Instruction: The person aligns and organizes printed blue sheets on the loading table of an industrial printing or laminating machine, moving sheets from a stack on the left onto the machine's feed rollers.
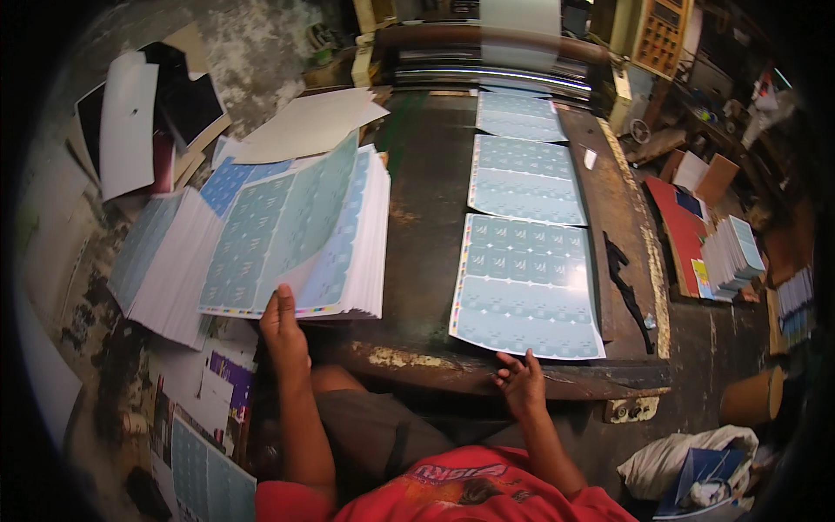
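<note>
Red shirt [448,489] at six o'clock, left hand [283,326] at eight pinching printed sheet [277,228], right hand [522,384] at five, half-uncurled.

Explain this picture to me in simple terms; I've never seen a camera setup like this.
There is no robot here, just a person's bare hands. This single picture comes from the left one of two wide fisheye cameras worn on the head, looking down, so straight edges bend near the rim.

The left hand grips the lower edge of a blue-green printed sheet on a thick paper stack, thumb on top. The right hand, fingers loosely curled, is at the near edge of another printed sheet; whether it touches is hard to tell.

That sheet is the nearest in a row on a dark worktable, which leads to a machine's long metal rollers.
</note>
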The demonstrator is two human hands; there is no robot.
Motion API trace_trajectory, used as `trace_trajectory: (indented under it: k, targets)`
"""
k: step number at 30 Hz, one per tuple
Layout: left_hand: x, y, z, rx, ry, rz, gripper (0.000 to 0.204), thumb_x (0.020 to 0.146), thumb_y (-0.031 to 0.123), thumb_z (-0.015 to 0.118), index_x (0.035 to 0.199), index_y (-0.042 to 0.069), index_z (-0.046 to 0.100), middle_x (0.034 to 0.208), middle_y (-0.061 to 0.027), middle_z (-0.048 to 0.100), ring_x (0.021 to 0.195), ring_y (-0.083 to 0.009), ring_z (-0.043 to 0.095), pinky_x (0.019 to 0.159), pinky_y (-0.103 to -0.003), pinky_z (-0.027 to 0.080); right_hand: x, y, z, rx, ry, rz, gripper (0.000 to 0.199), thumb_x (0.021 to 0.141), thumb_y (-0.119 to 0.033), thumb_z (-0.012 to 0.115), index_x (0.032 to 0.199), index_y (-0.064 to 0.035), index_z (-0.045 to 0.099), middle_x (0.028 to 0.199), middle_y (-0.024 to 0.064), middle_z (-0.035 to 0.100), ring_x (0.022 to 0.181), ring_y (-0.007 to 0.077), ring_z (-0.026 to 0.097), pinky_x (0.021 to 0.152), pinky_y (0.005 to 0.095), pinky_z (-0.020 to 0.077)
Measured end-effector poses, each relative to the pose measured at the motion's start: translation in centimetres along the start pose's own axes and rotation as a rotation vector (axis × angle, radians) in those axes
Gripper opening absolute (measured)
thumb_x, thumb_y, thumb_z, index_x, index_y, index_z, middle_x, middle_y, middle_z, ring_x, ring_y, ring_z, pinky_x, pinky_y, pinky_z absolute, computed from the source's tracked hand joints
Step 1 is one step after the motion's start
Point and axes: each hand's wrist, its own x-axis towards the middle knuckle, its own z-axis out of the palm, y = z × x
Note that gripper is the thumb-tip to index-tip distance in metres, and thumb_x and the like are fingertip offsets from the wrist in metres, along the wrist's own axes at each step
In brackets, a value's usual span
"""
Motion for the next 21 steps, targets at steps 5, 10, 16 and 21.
trace_trajectory:
  k: [5, 10, 16, 21]
  targets:
    - [-3.0, 3.8, 1.2, 0.196, -0.363, 0.461, 0.017, 0.091, 0.024, 0.067, 0.09, 0.007, 0.071, 0.095, -0.0066, 0.073, 0.094, -0.0255, 0.067, 0.087, -0.036, 0.045, -2.4, -0.7, 3.5, -0.004, 0.155, -0.072, 0.055, 0.097, -0.052, 0.048, 0.137, -0.0164, 0.039, 0.121, 0.0127, 0.061, 0.082, 0.0205, 0.06, 0.075, 0.0417, 0.0526]
    - [-5.5, 5.5, 2.4, 0.121, -0.906, 0.57, 0.021, 0.08, 0.03, 0.077, 0.094, 0.014, 0.074, 0.1, 0.0011, 0.074, 0.108, -0.0234, 0.066, 0.103, -0.046, 0.039, -5.9, -3.9, 6.5, -0.004, -0.34, -0.076, 0.058, 0.094, -0.049, 0.053, 0.137, -0.0112, 0.043, 0.123, 0.0138, 0.059, 0.088, 0.0216, 0.061, 0.081, 0.0439, 0.0525]
    - [-7.7, 5.1, 3.0, 0.195, -0.824, 0.665, 0.035, 0.079, 0.039, 0.076, 0.1, 0.01, 0.074, 0.112, -0.0063, 0.071, 0.121, -0.0289, 0.059, 0.109, -0.051, 0.035, -5.8, -3.5, 4.1, -0.168, -0.104, -0.018, 0.043, 0.089, -0.026, 0.064, 0.121, -0.0001, 0.05, 0.093, 0.0107, 0.063, 0.069, 0.0188, 0.06, 0.063, 0.0381, 0.0531]
    - [-2.9, 3.4, 1.1, 0.507, -0.248, 0.726, 0.058, 0.069, 0.032, 0.084, 0.117, 0.005, 0.066, 0.116, -0.0105, 0.068, 0.119, -0.0325, 0.059, 0.103, -0.047, 0.043, -5.9, -0.3, -2.5, -0.237, 0.056, 0.066, 0.034, 0.093, -0.025, 0.06, 0.114, 0.0012, 0.053, 0.086, 0.0117, 0.063, 0.059, 0.0184, 0.056, 0.065, 0.0393, 0.0536]
